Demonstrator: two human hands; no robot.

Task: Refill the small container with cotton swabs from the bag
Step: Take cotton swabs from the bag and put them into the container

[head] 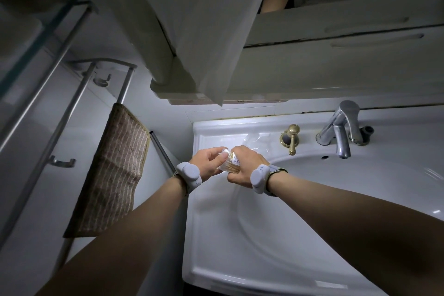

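A small clear container (231, 163) full of wooden-stick cotton swabs is held between both hands above the sink's left rim. My left hand (208, 163) pinches its top end with thumb and fingers. My right hand (245, 168) wraps around its side and lower end, covering much of it. A clear plastic bag (252, 140) lies crumpled on the sink ledge just behind my right hand. Both wrists wear grey bands.
The white sink (312, 199) fills the right side, with a chrome tap (341, 132) and a brass handle (292, 138) at its back. A brown striped towel (113, 175) hangs on a metal rack to the left. A wall cabinet (264, 55) overhangs above.
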